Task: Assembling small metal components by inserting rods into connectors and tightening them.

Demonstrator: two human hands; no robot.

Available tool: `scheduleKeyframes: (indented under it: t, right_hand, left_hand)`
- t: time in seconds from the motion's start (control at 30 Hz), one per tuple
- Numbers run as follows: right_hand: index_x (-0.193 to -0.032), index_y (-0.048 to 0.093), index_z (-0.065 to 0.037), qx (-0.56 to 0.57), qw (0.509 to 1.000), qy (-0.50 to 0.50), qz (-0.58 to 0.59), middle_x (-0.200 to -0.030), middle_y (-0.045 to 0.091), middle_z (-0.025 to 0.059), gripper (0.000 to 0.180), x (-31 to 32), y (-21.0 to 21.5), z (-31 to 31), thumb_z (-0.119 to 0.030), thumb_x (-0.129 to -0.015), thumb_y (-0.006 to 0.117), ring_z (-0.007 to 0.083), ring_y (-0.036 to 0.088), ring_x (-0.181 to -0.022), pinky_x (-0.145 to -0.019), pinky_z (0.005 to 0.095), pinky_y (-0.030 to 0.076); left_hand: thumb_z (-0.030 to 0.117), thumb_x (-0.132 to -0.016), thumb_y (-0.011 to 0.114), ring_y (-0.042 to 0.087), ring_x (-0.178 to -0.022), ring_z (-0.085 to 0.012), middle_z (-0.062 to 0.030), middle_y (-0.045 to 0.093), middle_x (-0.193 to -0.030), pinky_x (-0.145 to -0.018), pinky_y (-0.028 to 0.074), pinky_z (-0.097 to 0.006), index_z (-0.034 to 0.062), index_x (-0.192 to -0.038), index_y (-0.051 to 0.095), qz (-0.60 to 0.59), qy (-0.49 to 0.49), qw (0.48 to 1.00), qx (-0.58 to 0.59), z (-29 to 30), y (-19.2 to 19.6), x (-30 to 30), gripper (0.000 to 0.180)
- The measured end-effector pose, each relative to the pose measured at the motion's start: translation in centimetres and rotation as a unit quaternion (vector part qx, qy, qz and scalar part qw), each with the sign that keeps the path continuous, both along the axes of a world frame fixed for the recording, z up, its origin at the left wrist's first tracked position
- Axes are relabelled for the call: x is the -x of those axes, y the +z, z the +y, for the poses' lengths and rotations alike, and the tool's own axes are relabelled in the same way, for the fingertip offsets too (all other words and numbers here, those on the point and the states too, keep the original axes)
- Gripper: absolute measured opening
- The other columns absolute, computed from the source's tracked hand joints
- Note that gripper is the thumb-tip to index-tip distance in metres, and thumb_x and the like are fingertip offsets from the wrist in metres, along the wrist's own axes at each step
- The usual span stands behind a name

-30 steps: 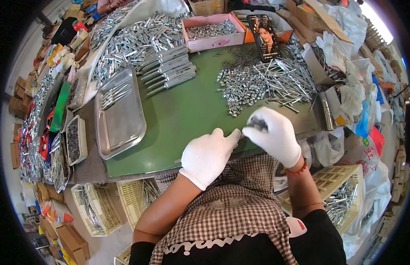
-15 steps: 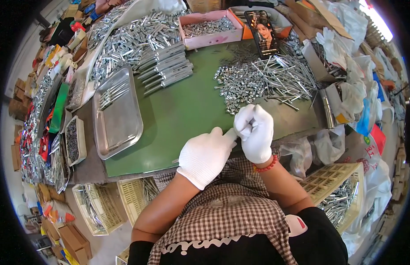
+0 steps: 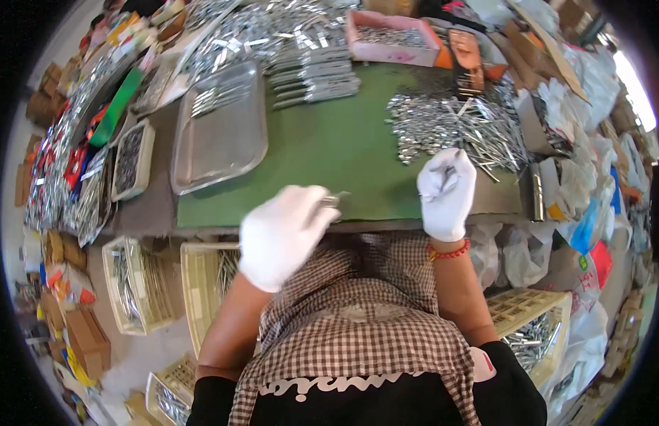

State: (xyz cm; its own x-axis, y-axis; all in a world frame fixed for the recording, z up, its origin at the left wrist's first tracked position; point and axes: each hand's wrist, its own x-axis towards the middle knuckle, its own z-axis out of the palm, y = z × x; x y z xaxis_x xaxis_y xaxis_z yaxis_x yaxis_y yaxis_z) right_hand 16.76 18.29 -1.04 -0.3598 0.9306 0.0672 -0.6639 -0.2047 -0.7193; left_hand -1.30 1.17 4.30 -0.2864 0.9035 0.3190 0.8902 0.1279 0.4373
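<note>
My left hand (image 3: 281, 238), in a white glove, is over the front of the green worktop (image 3: 311, 153). Its thumb and fingers pinch a small shiny metal part (image 3: 333, 200), blurred by motion. My right hand (image 3: 446, 197), also gloved, is closed just in front of the heap of small metal pieces (image 3: 421, 124). Whatever its curled fingers hold is hidden. Long thin metal rods (image 3: 489, 135) lie loose behind and to the right of that hand. A metal tray (image 3: 219, 153) at the left holds several slim metal parts (image 3: 219, 98) at its far end.
Stacked metal tubes (image 3: 315, 78) lie behind the worktop's middle, before a large metal heap (image 3: 262, 35). A pink box (image 3: 393, 39) of small parts and a propped phone (image 3: 465, 60) stand at the back. Plastic crates (image 3: 138, 284) sit below the table edge.
My left hand has moved left, away from my right hand, and a metal part now shows in its fingers. The right hand stays closed near the heap. The whole view has shifted.
</note>
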Motion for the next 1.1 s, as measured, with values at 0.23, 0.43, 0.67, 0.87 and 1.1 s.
scheduleKeyframes:
  t: [0.23,0.43,0.67,0.87,1.1]
  right_hand:
    - [-0.098,0.059,-0.006,-0.119,0.951,-0.038,-0.283,-0.071,0.042,-0.0040,0.009,1.1,-0.5,-1.5,-0.013,-0.098,0.054,0.0042,0.037,-0.059,-0.053,0.0207,0.029]
    - [-0.104,0.067,-0.002,-0.302,0.764,-0.069,-0.565,-0.082,0.059,-0.0004,0.023,0.3,-1.7,-1.1,-0.021,-0.101,0.054,0.0088,0.049,-0.065,-0.059,0.0246,0.040]
    - [-0.108,0.065,0.003,-0.504,0.593,-0.089,-0.622,-0.104,0.068,0.0159,0.030,1.4,-3.0,-0.3,-0.023,-0.100,0.054,0.0283,0.065,-0.094,-0.086,0.0367,0.049]
    - [-0.109,0.065,0.000,-0.545,0.512,-0.086,-0.659,-0.104,0.068,0.0156,0.028,1.6,-2.6,-1.1,-0.023,-0.101,0.053,0.0309,0.065,-0.094,-0.084,0.0375,0.049]
    - [-0.108,0.066,-0.001,-0.557,0.501,-0.094,-0.656,-0.103,0.068,0.0153,0.027,1.5,-2.5,-1.2,-0.024,-0.101,0.053,0.0309,0.065,-0.093,-0.083,0.0380,0.049]
  left_hand:
    - [0.032,-0.093,0.062,0.066,-0.086,-0.0339,-0.0183,0.069,-0.094,-0.079,0.051,-0.040,0.0034,-0.107,0.067,-0.125,0.421,0.898,0.010,-19.5,-9.0,10.0,0.032]
    - [0.035,-0.092,0.056,0.066,-0.098,-0.0391,-0.0222,0.068,-0.102,-0.085,0.050,-0.045,0.0067,-0.105,0.071,-0.188,0.640,0.722,0.182,-36.7,-22.9,7.6,0.034]
    - [0.033,-0.086,0.059,0.067,-0.103,-0.0350,-0.0161,0.071,-0.110,-0.091,0.052,-0.042,0.0159,-0.110,0.074,-0.349,0.542,0.702,0.301,-41.5,-36.9,-0.5,0.033]
    - [0.031,-0.085,0.057,0.066,-0.106,-0.0364,-0.0198,0.069,-0.112,-0.092,0.052,-0.042,0.0116,-0.113,0.071,-0.375,0.487,0.715,0.333,-38.4,-38.7,0.4,0.036]
    - [0.033,-0.088,0.058,0.063,-0.115,-0.0332,-0.0179,0.066,-0.123,-0.098,0.049,-0.038,0.0125,-0.125,0.066,-0.427,0.436,0.777,0.150,-35.9,-38.5,3.1,0.043]
